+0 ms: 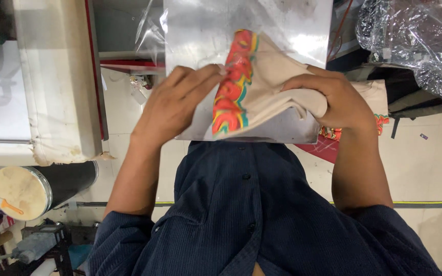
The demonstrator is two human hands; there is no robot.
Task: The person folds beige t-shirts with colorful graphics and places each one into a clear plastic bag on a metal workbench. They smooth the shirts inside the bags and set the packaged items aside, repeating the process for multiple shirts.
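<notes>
Your left hand (177,102) and right hand (333,99) sit at frame centre, the folded cloth (267,87) between them, on the metal plate (205,36). Padded bench (57,76) lies upper left, a drum (31,189) below it. Crumpled plastic wrap (415,41) sits upper right.

Both hands sit close over a small metal plate (200,36), with folded cloth (267,87) filling the gap between the left hand (172,105) and the right hand (336,99). Beyond the fingers the plate lies bare. Left of the left hand, past a strip of open floor (124,110), a padded table (57,76) blocks the way. Right of the right hand, crumpled plastic wrap (415,41) and more cloth (377,102) crowd in. Below the wrists the floor is open.
</notes>
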